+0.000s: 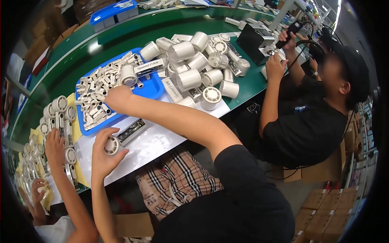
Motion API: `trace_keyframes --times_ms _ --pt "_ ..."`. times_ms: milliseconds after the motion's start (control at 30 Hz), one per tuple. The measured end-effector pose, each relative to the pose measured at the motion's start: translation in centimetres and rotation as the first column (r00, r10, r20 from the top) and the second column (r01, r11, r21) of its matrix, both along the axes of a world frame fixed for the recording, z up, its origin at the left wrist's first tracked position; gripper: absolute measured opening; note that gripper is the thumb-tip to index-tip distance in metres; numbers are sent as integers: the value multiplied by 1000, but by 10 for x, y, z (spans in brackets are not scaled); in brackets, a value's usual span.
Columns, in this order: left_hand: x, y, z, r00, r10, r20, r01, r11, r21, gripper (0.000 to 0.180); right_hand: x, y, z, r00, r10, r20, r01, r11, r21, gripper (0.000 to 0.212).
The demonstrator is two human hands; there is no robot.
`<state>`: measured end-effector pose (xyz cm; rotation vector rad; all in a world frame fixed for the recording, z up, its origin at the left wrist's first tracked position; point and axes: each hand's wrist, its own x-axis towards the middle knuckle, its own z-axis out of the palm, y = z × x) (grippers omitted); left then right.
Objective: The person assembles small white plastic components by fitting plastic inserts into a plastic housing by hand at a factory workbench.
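Note:
My left hand (103,156) curves around the round slotted head (111,145) of a white handheld fan, thumb and fingers spread apart. The fan's long handle (132,131) lies on white paper with its inner circuit parts exposed. My right hand (119,99) reaches over it into a blue tray (156,86), down among many small white plastic pieces (95,87). Its fingers are turned downward and mostly hidden. Another fan (129,75) rests across the tray's upper right side, its handle pointing toward the heap of fans.
A heap of white fans (190,60) lies right of the tray. At left, a co-worker's hand (54,146) touches rows of fans on yellow paper (77,158). To the right, a person in black holds a dark tool (291,33) by a black stand (253,42). Plaid cloth (174,182) hangs below the edge.

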<state>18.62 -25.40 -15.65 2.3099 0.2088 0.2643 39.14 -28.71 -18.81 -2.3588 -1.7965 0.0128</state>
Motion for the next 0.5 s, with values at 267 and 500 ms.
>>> trace_keyframes --times_ms 267,500 --pt "1 -4 -15 999 35 22 -36 997 74 51 -1 -12 -7 990 -128 -61 138 965 221 19" --pt "0 -8 -23 999 37 22 -39 994 100 43 -5 -2 -4 959 -239 -154 219 966 -137 21"
